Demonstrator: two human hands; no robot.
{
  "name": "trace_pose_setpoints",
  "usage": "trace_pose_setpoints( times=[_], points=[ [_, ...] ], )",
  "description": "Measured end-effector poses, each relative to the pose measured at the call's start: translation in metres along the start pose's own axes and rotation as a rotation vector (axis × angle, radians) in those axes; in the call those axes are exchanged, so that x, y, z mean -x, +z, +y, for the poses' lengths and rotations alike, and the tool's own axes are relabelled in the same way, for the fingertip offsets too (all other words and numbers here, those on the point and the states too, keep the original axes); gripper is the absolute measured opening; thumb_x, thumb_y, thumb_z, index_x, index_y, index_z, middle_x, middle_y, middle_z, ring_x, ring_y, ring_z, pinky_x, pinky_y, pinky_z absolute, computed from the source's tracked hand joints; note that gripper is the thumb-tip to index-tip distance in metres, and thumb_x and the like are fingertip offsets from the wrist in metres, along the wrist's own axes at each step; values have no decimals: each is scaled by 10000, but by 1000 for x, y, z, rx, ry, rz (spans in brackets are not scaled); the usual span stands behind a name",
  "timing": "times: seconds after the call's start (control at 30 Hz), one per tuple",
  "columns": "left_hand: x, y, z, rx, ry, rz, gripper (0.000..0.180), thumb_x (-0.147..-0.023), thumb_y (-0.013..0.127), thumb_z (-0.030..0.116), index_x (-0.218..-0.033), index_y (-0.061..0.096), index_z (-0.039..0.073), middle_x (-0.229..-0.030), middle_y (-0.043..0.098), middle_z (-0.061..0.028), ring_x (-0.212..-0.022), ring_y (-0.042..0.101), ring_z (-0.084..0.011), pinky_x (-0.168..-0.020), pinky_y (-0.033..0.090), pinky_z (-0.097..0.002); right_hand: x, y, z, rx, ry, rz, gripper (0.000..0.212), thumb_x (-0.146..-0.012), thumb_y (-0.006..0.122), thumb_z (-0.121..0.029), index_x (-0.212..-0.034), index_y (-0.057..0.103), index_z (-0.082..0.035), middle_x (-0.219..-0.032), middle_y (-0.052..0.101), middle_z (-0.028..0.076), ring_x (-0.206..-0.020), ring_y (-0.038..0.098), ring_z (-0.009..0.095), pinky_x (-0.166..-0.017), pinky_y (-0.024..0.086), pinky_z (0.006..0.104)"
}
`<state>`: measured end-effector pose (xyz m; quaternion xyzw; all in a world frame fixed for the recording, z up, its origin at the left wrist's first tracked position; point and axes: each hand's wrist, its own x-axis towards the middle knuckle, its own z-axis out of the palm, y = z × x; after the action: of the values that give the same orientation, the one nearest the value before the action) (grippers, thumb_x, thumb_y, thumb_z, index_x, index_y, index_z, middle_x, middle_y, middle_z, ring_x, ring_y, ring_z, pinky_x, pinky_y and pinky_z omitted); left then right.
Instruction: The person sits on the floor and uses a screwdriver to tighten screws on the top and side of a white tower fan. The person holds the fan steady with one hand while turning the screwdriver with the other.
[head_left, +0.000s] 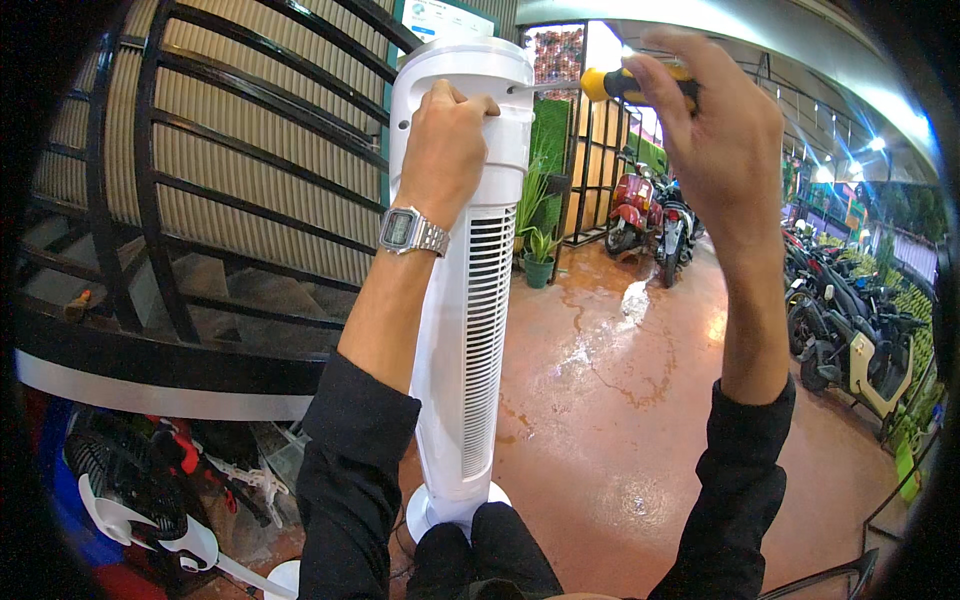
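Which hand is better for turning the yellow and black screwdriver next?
Probably the right hand: it holds the yellow-and-black metal screwdriver, which points at the upper part of the tall white slatted tower fan. The left hand rests against the fan, perhaps steadying it.

Potted plant [538, 269], red scooter [632, 201]

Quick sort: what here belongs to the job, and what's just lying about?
In the job:
White tower fan, left hand against its upper part
Yellow-and-black screwdriver, in the right hand

Just about:
Black-and-white fan, lower left
Potted plant
Red scooter
Parked motorbikes
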<state>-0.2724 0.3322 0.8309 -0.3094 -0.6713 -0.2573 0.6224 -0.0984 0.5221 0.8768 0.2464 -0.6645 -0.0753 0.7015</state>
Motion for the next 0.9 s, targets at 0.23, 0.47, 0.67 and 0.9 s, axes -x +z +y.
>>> trace_pose_setpoints(
  times=[0.23,0.47,0.67,0.9],
  points=[
    [4,-3,-4,-30,12,31,282,-853,577,-46,-1044,767,37,-951,623,-190,-963,637,-349,-883,541,-436,-20,-27,-20,-265,-170,-203,418,-953,569,-84,-1362,543,2,-1260,586,248,-966,688,303,-873,555,398],
    [3,-1,-3,-25,31,46,273,-860,579,-40,-1037,769,41,-947,625,-192,-961,642,-346,-880,542,-435,-22,9,-42,-268,-44,150,414,-958,606,-75,-1351,559,47,-1172,615,240,-827,678,243,-781,566,378],
    [0,1,-3,-20,48,49,269,-867,575,-33,-1040,769,41,-951,624,-194,-956,641,-348,-877,542,-436,-31,-19,-36,-48,-139,-92,473,-948,585,-48,-1388,489,94,-1299,551,272,-910,687,284,-834,561,370],
    [2,-1,-4,-25,55,53,272,-867,575,-32,-1045,768,39,-958,623,-196,-958,640,-347,-876,541,-438,-25,-3,-34,-142,-37,-24,519,-977,599,-145,-1432,479,74,-1201,657,269,-926,695,299,-856,549,388]
  ],
)
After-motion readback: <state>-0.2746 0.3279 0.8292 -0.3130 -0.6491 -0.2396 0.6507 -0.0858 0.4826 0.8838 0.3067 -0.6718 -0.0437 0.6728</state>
